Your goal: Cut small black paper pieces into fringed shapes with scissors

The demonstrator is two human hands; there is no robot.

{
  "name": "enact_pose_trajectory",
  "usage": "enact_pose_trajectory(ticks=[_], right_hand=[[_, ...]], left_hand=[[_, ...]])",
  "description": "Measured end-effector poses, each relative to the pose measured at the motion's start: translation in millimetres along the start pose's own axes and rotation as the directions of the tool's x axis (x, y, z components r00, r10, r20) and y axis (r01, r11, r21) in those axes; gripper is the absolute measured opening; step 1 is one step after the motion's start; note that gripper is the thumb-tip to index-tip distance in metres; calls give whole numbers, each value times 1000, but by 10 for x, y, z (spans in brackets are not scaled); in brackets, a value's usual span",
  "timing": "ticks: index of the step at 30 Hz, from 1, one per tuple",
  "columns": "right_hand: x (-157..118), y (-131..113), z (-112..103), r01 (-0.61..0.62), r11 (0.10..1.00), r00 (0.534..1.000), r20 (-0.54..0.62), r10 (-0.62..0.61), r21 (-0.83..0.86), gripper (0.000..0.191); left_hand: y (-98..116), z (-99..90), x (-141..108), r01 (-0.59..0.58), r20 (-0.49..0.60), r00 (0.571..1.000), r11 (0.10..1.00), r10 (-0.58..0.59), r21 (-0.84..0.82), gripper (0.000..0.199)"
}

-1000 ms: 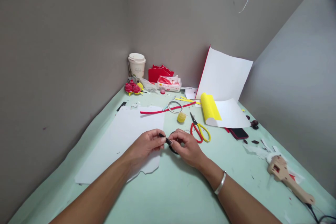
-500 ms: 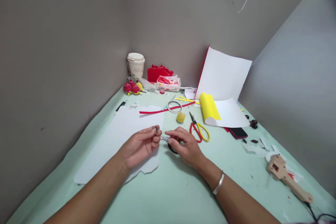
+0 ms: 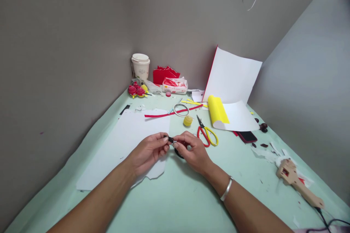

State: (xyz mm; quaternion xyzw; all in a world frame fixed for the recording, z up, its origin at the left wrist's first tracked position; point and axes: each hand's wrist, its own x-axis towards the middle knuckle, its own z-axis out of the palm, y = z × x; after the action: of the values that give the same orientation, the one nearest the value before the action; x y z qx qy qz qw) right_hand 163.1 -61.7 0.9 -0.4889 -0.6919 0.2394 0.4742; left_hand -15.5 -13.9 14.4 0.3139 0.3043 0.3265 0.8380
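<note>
My left hand (image 3: 149, 150) and my right hand (image 3: 193, 151) meet over the pale green table (image 3: 180, 196), just above the edge of a large white paper sheet (image 3: 128, 142). Between their fingertips they pinch a small black strip (image 3: 171, 139). Under my right fingers lies a dark ring-shaped piece (image 3: 179, 153), mostly hidden by the hand. A silver bangle (image 3: 226, 188) sits on my right wrist.
Red-and-yellow scissors (image 3: 207, 134), a yellow cap (image 3: 187, 120), a tape ring (image 3: 181, 109) and a red paper strip (image 3: 169, 114) lie beyond my hands. Rolled yellow paper (image 3: 218, 109), a dark phone (image 3: 247, 137), a cup (image 3: 140, 66) and a wooden glue gun (image 3: 296, 185) are also here.
My left hand had drawn apart from the right half a second ago; now the fingertips have come back together on the black strip.
</note>
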Motion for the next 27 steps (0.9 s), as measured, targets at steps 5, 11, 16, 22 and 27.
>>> enact_pose_trajectory(ticks=[5, 11, 16, 22, 27], right_hand=[[-2, 20, -5, 3, 1000, 1000, -9, -3, -12, 15], [1, 12, -8, 7, 1000, 1000, -31, -8, -28, 15], [-1, 19, -10, -3, 999, 1000, -29, 2, -40, 11], [-7, 9, -5, -32, 999, 999, -31, 33, 29, 10], [-4, -3, -14, -41, 999, 999, -23, 41, 15, 12]], left_hand=[[-8, 12, -9, -3, -15, 1000, 997, 4, 78, 13], [-13, 7, -11, 5, -1, 1000, 986, -5, 169, 16], [-11, 15, -15, -14, -1, 1000, 988, 14, 151, 15], [-3, -11, 6, -20, 8, 1000, 998, 20, 65, 12], [-5, -10, 10, -20, -24, 999, 997, 22, 76, 14]])
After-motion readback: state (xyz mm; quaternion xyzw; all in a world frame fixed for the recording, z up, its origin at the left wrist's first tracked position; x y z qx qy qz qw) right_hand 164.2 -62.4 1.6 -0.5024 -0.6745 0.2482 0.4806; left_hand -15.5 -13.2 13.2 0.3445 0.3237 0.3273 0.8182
